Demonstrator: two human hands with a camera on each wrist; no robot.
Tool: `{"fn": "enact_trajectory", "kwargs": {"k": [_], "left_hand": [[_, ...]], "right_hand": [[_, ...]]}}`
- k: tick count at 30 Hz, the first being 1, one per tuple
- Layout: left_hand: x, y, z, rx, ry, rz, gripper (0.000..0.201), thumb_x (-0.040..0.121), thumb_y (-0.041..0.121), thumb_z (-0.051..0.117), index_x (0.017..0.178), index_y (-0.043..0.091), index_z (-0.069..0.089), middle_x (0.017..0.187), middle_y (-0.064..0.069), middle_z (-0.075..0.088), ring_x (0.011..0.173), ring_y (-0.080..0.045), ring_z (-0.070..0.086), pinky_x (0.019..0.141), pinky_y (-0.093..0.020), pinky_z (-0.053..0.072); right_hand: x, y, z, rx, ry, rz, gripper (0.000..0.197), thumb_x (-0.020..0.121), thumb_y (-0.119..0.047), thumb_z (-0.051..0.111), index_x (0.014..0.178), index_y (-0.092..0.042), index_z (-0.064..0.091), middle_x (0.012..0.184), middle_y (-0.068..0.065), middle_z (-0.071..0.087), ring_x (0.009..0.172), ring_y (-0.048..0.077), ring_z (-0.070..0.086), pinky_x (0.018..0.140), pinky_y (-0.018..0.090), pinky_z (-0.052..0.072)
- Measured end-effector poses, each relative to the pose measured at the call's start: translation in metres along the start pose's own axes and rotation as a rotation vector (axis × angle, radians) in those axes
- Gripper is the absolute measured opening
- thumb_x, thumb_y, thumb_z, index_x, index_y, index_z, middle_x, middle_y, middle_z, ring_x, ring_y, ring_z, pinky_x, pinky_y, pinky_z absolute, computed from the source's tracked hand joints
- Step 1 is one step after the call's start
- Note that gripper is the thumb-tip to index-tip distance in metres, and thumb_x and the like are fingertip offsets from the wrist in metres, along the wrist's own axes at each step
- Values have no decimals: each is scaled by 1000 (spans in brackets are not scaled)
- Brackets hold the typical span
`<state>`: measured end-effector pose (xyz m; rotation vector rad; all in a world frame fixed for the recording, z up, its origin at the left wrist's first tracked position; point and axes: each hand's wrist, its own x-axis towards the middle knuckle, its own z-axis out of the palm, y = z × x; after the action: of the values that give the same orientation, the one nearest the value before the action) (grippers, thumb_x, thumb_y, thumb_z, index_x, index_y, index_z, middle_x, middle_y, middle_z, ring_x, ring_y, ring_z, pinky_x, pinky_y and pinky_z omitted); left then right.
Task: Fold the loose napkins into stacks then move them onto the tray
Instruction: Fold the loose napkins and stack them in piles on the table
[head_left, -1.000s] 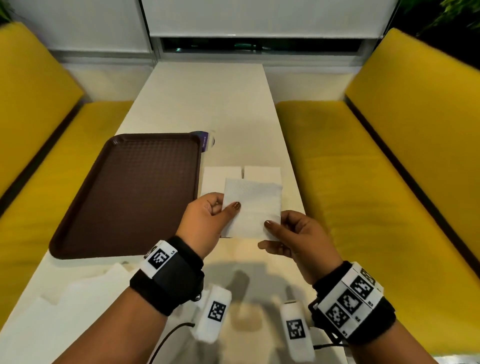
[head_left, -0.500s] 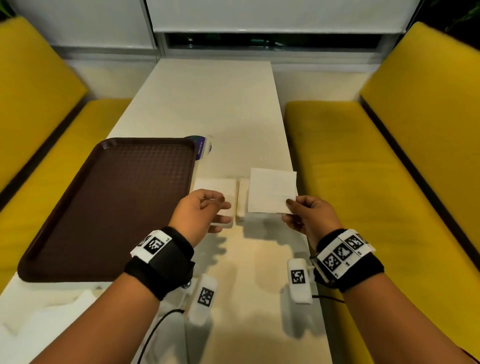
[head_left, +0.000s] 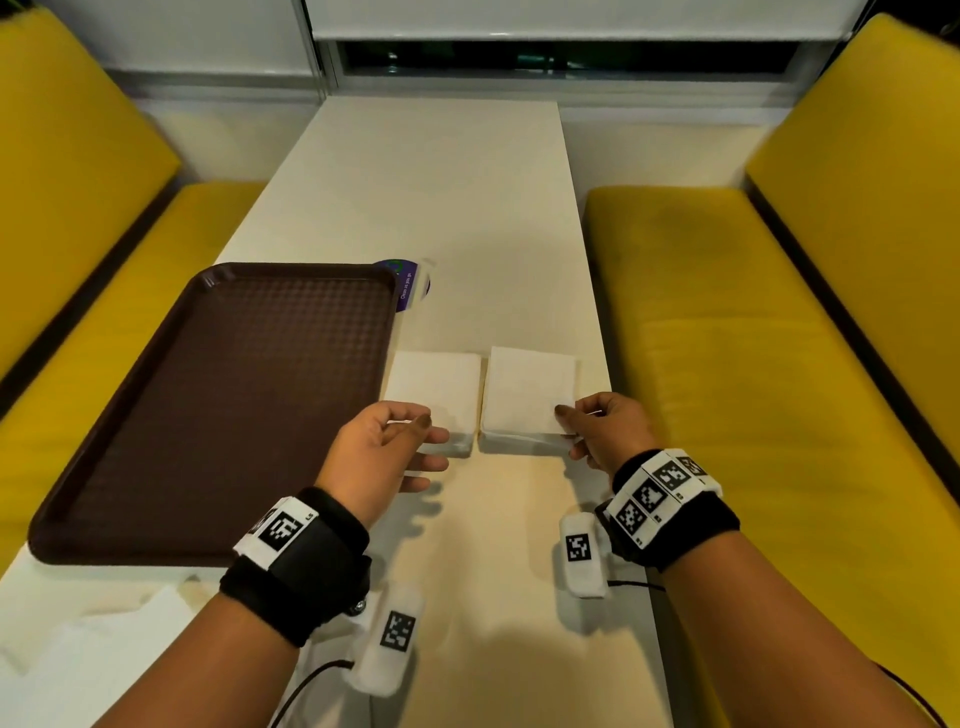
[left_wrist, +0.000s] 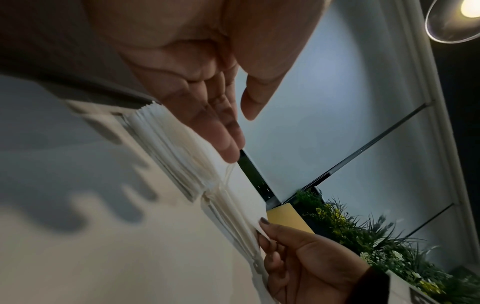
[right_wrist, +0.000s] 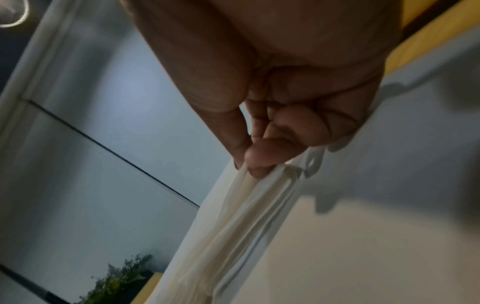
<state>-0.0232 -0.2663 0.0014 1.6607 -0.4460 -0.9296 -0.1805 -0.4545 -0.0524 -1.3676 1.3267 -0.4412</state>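
Observation:
Two stacks of folded white napkins lie side by side on the table, right of the brown tray (head_left: 218, 405). My right hand (head_left: 582, 423) pinches the near right corner of the top folded napkin (head_left: 530, 389) lying on the right stack (right_wrist: 233, 236). The left wrist view shows that same pinch by the right hand (left_wrist: 265, 230). My left hand (head_left: 415, 436) hovers over the near edge of the left stack (head_left: 436, 384), fingers straight and loosely spread, holding nothing; the left hand (left_wrist: 233, 127) is just above the left stack (left_wrist: 168, 144). The tray holds nothing.
Loose unfolded napkins (head_left: 78, 654) lie at the near left corner of the table. A round purple sticker (head_left: 410, 286) sits behind the tray's far right corner. Yellow benches (head_left: 779, 364) flank the white table (head_left: 441, 182). A planter (left_wrist: 363, 236) stands beyond.
The folded napkin, held up by both hands a second ago, has been carried right and laid on the right stack. The left hand let go and now hovers over the left stack.

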Motion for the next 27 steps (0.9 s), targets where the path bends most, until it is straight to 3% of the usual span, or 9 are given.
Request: {"fn": "enact_trajectory", "kwargs": {"k": [3,8,12,16,19,23,27], "left_hand": [[-3,1,-1,-4,-2,-2,11,99,19,53,107,14,60,94,-4,75,76,-21,70,57,-28,54],[-11,4,-7,3,5,10,11,99,19,53,107,14,59,94,-4,75,75,-19,71,61,-30,54],[-22,8,-11,0,8,28,11,99,19,52,106,14,59,92,-2,75,73,-17,71,62,-29,54],[-38,11,-19,-11,15,53,9,99,18,52,104,14,59,91,-1,74,70,-16,69,57,-26,51],[-56,13,-31,-22,28,77,9,99,18,52,104,13,59,91,-2,73,68,-15,68,56,-25,50],[-82,16,-57,-47,76,111,9,99,18,53,103,12,59,87,-1,73,63,-11,66,54,-24,50],[-109,11,-95,-31,121,125,10,98,19,55,103,12,60,89,-3,74,66,-13,67,55,-25,52]], "right_hand": [[0,1,-1,-67,29,2,25,83,-30,76,87,-19,54,82,10,67,53,17,58,49,27,40],[-15,-1,-9,-201,105,-44,44,79,-40,78,106,-21,49,99,4,59,78,22,62,60,31,47],[-42,-8,-8,-251,107,-141,45,81,-41,76,110,-21,48,97,3,58,86,22,61,70,33,47],[-79,-21,5,-248,45,-249,38,84,-36,73,107,-18,49,73,-2,54,68,15,55,66,32,47],[-113,-31,18,-273,-33,-327,29,85,-37,72,99,-17,56,70,-3,56,65,13,55,64,28,43],[-161,-39,44,-237,-160,-382,23,85,-34,72,91,-16,60,61,-5,52,46,2,48,52,20,37],[-204,-26,74,-279,-280,-392,21,83,-37,74,84,-21,60,67,0,56,58,14,52,58,31,46]]}}
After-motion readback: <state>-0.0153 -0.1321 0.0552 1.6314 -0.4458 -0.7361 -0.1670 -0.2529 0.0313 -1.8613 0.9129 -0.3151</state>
